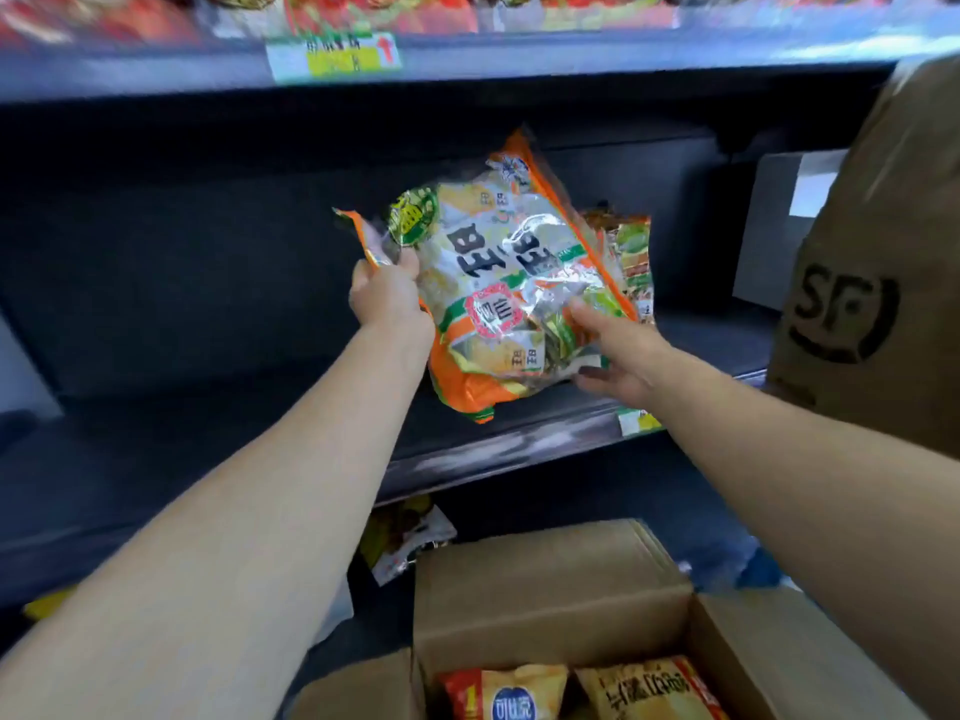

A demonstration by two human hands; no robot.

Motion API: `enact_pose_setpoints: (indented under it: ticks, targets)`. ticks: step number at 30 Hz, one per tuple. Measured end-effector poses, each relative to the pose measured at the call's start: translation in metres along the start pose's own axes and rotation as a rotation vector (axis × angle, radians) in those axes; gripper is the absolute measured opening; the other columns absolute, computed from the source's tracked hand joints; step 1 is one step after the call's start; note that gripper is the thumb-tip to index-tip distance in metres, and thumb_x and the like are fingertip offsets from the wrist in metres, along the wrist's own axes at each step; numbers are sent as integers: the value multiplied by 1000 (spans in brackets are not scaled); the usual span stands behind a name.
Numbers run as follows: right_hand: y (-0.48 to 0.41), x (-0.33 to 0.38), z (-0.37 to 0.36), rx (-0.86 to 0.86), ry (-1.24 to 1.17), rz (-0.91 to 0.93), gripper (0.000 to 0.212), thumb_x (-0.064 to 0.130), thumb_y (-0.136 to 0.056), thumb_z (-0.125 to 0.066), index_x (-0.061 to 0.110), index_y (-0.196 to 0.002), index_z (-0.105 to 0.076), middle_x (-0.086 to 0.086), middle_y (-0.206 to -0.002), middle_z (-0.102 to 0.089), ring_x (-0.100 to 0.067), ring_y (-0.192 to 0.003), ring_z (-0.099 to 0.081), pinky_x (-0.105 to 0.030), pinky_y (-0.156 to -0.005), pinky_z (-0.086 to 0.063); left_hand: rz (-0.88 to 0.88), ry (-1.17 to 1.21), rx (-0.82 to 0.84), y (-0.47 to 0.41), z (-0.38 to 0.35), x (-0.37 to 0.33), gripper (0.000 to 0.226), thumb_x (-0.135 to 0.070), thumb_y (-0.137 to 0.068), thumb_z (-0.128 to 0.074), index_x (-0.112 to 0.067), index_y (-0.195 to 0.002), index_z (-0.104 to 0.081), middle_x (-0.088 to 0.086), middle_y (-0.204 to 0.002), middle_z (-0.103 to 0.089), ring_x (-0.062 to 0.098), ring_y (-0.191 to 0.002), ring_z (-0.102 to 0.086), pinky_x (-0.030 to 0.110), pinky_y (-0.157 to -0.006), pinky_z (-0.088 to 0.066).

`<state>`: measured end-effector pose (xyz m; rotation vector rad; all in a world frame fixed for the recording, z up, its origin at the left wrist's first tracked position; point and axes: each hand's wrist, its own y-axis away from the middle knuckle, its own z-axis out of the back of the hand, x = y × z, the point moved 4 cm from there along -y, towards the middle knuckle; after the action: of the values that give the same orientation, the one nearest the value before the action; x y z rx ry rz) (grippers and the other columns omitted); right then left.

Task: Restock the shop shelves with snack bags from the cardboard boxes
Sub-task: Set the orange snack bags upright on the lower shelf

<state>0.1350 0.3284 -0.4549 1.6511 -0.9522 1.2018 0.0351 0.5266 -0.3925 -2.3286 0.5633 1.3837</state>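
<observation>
A large orange, green and clear snack bag (498, 272) hangs tilted over the dark middle shelf (519, 444). My left hand (387, 298) grips its left edge near the top corner. My right hand (618, 356) touches the bag's lower right side with its fingers spread under and against it. Behind the bag, a second similar bag (636, 262) stands on the shelf. Below me, an open cardboard box (550, 589) holds yellow and red snack bags (524, 691).
A tall brown cardboard box marked SF (878, 283) stands at the right, reaching the shelf edge. A grey box (779, 226) sits at the shelf's back right. The upper shelf (332, 59) carries red packets and a price tag. Loose packets (410, 537) lie on the lower shelf.
</observation>
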Motion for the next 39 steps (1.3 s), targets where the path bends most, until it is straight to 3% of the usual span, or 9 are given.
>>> enact_pose_setpoints:
  ticks: [2, 4, 8, 12, 18, 23, 26, 29, 39]
  targets:
    - [-5, -5, -11, 15, -177, -23, 53, 31, -81, -74, 9, -122, -50, -5, -102, -64, -21, -83, -65, -36, -64, -58, 44, 83, 59, 6, 2, 13, 11, -6, -92, -59, -17, -93, -61, 2, -90, -66, 14, -78, -65, 24, -73, -57]
    - [-16, -8, -10, -76, -236, 5, 71, 26, -72, -83, 6, -129, -46, -10, -106, -67, -24, -79, -68, -36, -56, -58, 114, 184, 102, 8, 7, 22, 25, -4, -89, -61, -12, -113, -62, 11, -111, -68, 26, -98, -68, 41, -89, -56]
    - [-22, -4, 3, -308, -280, 67, 106, 16, -61, -88, 15, -144, -23, -11, -123, -56, -34, -101, -63, -53, -82, -55, 147, 156, 185, -6, 17, 29, 63, 13, -84, -57, -18, -137, -40, 7, -108, -65, 27, -98, -66, 44, -85, -55]
    - [-30, 10, 5, -304, -250, 157, 87, 4, -71, -80, 14, -141, -29, -6, -123, -57, -27, -106, -61, -44, -87, -54, 123, -102, 243, -12, 26, 35, 67, 16, -81, -57, -27, -130, -42, -3, -91, -59, 14, -69, -57, 34, -69, -49]
    - [-35, 44, 0, -266, -170, 378, 63, -8, -72, -74, 14, -123, -44, -5, -105, -64, -24, -94, -66, -42, -77, -57, 161, -358, 279, -22, 22, 48, 46, 2, -82, -68, -14, -123, -55, 4, -104, -66, 18, -79, -65, 39, -79, -55]
    - [-49, 68, 13, -245, 26, 541, 52, -1, -75, -74, 21, -115, -49, 6, -98, -66, -16, -92, -67, -41, -85, -56, 178, -579, 374, -27, 3, 66, 78, -18, -82, -74, -26, -144, -27, -2, -125, -48, 22, -111, -55, 40, -94, -43]
    - [-62, 58, 25, -274, 298, 464, 63, 15, -72, -80, 30, -123, -46, 2, -110, -65, -24, -104, -63, -47, -91, -52, 172, -797, 459, -28, -12, 90, 72, -24, -80, -76, -17, -138, -36, -2, -132, -47, 22, -117, -52, 35, -91, -46]
    - [-72, 28, 37, -335, 693, 137, 93, 31, -75, -79, 39, -146, -18, -12, -138, -37, -36, -125, -42, -51, -107, -37, 163, -995, 420, -32, -23, 109, 88, -32, -69, -84, -11, -137, -32, 8, -139, -45, 29, -125, -47, 44, -103, -42]
    - [-103, 19, 53, -425, 564, 184, 74, 23, -86, -68, 26, -147, -26, -13, -140, -42, -33, -111, -56, -44, -96, -49, -5, -1050, 360, -25, -61, 130, 87, -32, -68, -84, -10, -135, -33, 11, -139, -40, 31, -124, -47, 44, -103, -43]
